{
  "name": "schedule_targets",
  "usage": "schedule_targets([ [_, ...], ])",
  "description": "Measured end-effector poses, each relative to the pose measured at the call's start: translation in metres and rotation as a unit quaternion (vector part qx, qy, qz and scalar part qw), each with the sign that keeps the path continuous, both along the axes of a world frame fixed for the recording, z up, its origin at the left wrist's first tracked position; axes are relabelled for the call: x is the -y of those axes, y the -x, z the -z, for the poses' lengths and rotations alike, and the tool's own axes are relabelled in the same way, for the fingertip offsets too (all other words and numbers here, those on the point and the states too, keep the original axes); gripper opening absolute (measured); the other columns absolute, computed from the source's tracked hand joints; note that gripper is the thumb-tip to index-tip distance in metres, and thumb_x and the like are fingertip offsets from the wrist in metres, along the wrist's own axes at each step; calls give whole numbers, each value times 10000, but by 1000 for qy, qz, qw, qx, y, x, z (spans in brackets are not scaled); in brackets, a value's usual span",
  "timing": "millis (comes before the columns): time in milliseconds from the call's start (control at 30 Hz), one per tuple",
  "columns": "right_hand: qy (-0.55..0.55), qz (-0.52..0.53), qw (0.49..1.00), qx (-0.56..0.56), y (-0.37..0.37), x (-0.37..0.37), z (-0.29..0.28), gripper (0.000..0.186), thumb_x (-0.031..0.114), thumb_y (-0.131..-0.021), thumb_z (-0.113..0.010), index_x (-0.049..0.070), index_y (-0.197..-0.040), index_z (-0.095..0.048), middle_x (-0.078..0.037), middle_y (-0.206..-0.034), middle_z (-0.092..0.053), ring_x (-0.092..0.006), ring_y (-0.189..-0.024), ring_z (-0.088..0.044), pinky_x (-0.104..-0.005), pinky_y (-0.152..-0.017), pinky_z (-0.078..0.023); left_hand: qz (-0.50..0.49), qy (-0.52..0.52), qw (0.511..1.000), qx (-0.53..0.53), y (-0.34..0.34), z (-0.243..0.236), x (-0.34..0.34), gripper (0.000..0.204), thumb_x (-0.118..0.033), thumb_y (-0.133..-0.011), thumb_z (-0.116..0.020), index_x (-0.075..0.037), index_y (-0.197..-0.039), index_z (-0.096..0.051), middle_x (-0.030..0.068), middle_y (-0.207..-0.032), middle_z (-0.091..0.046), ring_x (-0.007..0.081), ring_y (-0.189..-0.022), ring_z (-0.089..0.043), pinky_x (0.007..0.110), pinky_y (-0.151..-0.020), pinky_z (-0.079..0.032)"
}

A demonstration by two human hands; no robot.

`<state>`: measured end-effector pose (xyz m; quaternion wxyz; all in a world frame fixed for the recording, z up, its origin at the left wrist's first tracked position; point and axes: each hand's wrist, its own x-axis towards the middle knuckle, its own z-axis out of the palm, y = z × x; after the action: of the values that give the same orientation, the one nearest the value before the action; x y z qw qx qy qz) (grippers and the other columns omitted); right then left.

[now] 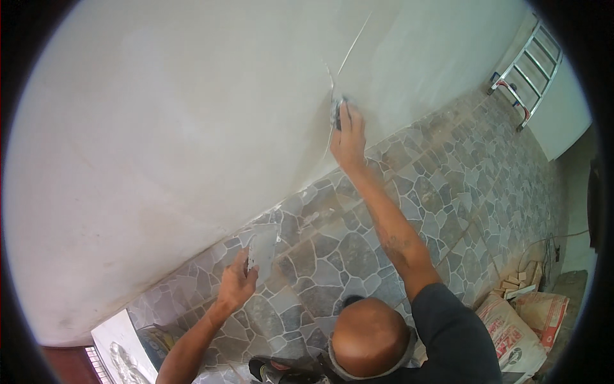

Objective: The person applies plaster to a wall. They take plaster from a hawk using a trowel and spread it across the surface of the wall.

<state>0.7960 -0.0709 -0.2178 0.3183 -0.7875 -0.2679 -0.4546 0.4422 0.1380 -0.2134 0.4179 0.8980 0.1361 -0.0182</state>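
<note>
Against the pale wall (pixel 192 115), my right hand (pixel 347 137) grips a dark putty tool (pixel 337 114) at a thin branching groove (pixel 350 41) marked with whitish lines. Its fingers cover much of the tool, and its edge is blurred. Lower and to the left, my left hand (pixel 238 281) holds a flat trowel plate (pixel 262 246) with some grey-white material on it, above the stone-patterned floor (pixel 448 192). A head (pixel 369 329) seen from above sits at the lower centre, between my two arms.
An aluminium ladder (pixel 530 68) is at the upper right by the wall. Wood offcuts (pixel 515 281), paper sacks (pixel 511 329) and a cable (pixel 569 234) lie along the right side. A white board (pixel 112 336) with material on it stands at lower left.
</note>
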Motion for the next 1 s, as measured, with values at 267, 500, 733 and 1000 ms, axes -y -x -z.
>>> schedule_targets([
  [267,-132,-44,975,-175,21,37,-173,267,164,-990,-464,-58,-1095,-568,-289,-995,-610,-470,-934,-590,-490,-833,-471,10,-23,999,25,-2,20,-6,493,-83,-852,-644,-24,-1323,-510,174,-790,-618,315,-670,-623,410,-655,-500],
  [500,36,18,968,246,-69,44,-313,362,20,-890,-477,-38,-1237,-560,-278,-1136,-589,-407,-1077,-580,-431,-945,-478,25,29,999,28,-18,11,2,493,-87,-850,-645,-61,-1324,-512,177,-804,-623,327,-682,-631,410,-654,-500],
  [733,74,43,972,217,-63,25,-189,552,-25,-817,-560,43,-1364,-536,-200,-1308,-535,-391,-1195,-516,-456,-1006,-437,9,17,999,43,-13,8,-2,537,-64,-855,-633,-37,-1369,-479,192,-792,-618,310,-620,-608,387,-610,-490],
  [1000,52,-15,995,82,-8,-2,-9,583,-20,-788,-569,-1,-1368,-516,-202,-1323,-487,-414,-1201,-480,-493,-1036,-395,-20,36,999,-1,-3,5,-8,501,-34,-876,-606,-3,-1360,-479,91,-715,-585,148,-570,-522,305,-577,-455],
])
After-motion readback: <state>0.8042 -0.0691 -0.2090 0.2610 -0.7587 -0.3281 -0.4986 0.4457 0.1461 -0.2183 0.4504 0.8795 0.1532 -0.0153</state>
